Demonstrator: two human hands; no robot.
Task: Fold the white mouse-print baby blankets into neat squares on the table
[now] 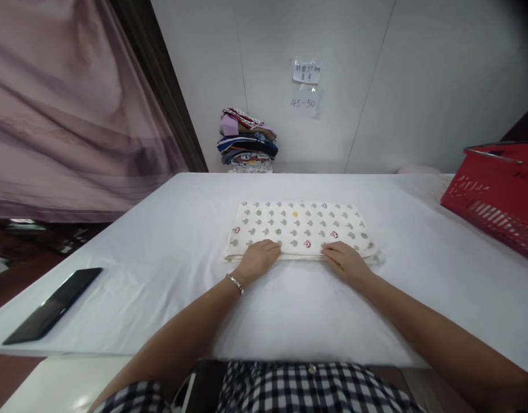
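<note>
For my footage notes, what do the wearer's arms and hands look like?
The left hand is ungloved, with a silvery bracelet at the wrist. The right hand is ungloved too, its wrist bare. A black-and-white checked sleeve shows on the left arm; the right sleeve is out of view.

pale square paper sheet (305,110) on flat light-grey wall (306,28): "45-50" | small white paper strip (305,77) above: handwriting too blurry to read

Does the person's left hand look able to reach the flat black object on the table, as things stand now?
Probably yes. The left hand touches the near edge of the folded cloth, and only white tablecloth shows between that hand and the flat black object, which lies farther left.
</note>
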